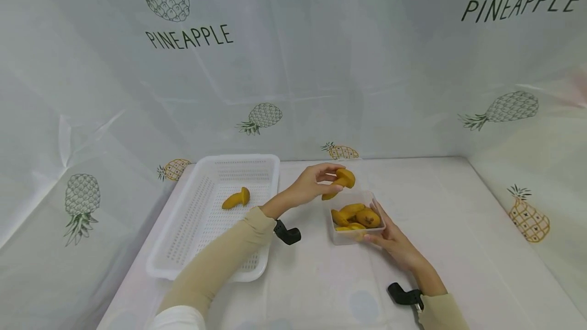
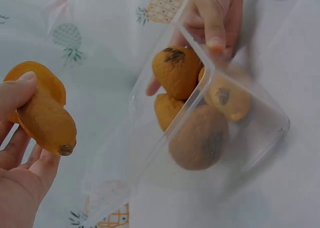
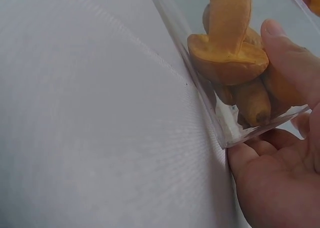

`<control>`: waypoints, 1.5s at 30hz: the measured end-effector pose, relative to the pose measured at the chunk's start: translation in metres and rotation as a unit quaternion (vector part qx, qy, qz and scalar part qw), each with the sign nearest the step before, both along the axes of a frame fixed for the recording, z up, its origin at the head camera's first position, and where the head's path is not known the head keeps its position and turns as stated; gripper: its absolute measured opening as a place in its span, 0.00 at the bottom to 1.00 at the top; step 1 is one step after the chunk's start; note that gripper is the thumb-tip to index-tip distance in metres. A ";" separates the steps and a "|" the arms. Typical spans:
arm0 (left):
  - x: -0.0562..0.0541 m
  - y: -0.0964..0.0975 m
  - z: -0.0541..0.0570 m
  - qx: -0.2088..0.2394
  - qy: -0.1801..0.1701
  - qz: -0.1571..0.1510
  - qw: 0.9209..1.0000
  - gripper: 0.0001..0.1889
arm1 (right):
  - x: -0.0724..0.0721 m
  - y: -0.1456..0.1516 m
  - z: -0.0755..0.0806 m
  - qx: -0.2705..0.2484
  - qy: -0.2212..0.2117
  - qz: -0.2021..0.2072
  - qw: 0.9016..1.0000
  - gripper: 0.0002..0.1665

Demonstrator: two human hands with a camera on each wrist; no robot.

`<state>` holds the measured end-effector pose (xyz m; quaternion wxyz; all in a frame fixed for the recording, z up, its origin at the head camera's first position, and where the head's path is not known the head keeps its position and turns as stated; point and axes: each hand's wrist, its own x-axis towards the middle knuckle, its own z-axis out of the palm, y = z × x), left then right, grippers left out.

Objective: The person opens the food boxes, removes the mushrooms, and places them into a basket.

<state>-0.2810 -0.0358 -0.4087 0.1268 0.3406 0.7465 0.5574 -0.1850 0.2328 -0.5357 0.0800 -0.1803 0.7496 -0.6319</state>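
White basket (image 1: pixel 192 236): on the table (image 1: pixel 316 289), its sides and floor full of little holes; it sits well apart from the box.
Lone mushroom (image 1: pixel 236 198): yellow-brown, lying on its side in the basket.
Left hand (image 1: pixel 312 186): raised over the table; thumb and fingers clamped on a mushroom.
Held mushroom (image 1: pixel 345 178): up in the air, near the box's far left corner; apart from it.
Clear box (image 1: pixel 345 239): on the table; several yellow-brown mushrooms (image 1: pixel 355 214) piled inside.
Right hand (image 1: pixel 395 242): at the box's right side; fingers and thumb clamped on it.
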 end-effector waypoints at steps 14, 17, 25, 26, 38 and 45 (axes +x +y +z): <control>0.003 -0.058 0.016 0.019 -0.045 0.095 0.994 0.27 | 0.000 0.000 -0.003 -0.010 0.010 0.005 1.000 0.57; 0.004 -0.069 0.017 0.020 -0.049 0.113 0.992 0.27 | 0.000 0.000 -0.002 -0.006 0.006 0.002 1.000 0.57; 0.006 -0.097 0.019 0.034 -0.060 0.136 0.988 0.28 | 0.001 -0.001 -0.002 0.004 -0.002 -0.003 1.000 0.57; 0.006 -0.101 0.019 0.035 -0.060 0.139 0.988 0.28 | 0.001 -0.001 -0.002 0.004 -0.001 -0.002 1.000 0.57; 0.015 -0.146 0.025 0.048 -0.059 0.183 0.980 0.30 | 0.000 0.000 -0.004 -0.001 0.015 0.003 1.000 0.57; 0.019 -0.169 0.024 0.036 -0.065 0.213 0.974 0.31 | 0.002 0.000 -0.004 0.003 0.004 -0.003 1.000 0.57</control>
